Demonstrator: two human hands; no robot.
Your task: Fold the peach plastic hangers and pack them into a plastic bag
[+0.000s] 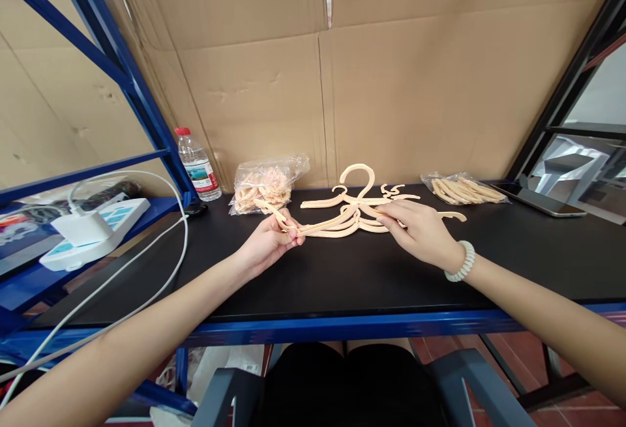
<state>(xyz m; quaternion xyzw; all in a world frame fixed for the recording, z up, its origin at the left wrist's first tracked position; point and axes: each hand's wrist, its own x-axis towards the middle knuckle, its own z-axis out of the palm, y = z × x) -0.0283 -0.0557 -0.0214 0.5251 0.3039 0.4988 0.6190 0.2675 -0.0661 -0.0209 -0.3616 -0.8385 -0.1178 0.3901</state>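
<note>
From where I stand, the pale hanger [359, 204] is set between the person's two hands, just above or against the black tabletop [313, 283], its long axis running left to right across the body and its curved hook pointing away toward the cardboard [415, 88]. The left hand [276, 239] grasps the hanger's left end between thumb and fingers, with a short curved tip rising past the knuckles; the fingers hide the join, so I can't tell whether that tip is part of the arm or a separate piece. The right hand [415, 228] reaches in from the other side and pinches the right arm a little way out from the neck, palm turned down, a pale coiled bracelet [461, 262] on its wrist. So the left hand lies out at the end, while the right is the nearer of the two to the neck and hook. More pale hanger pieces [337, 233] lie beneath, along the same line, and a few small loose bits [392, 191] sit behind the right hand. Beyond the left hand is a clear bag of small parts [264, 186], with a water bottle [199, 166] to its left; beyond the right, a bag of long pieces [464, 189] lies beside a dark tablet [542, 200].
</note>
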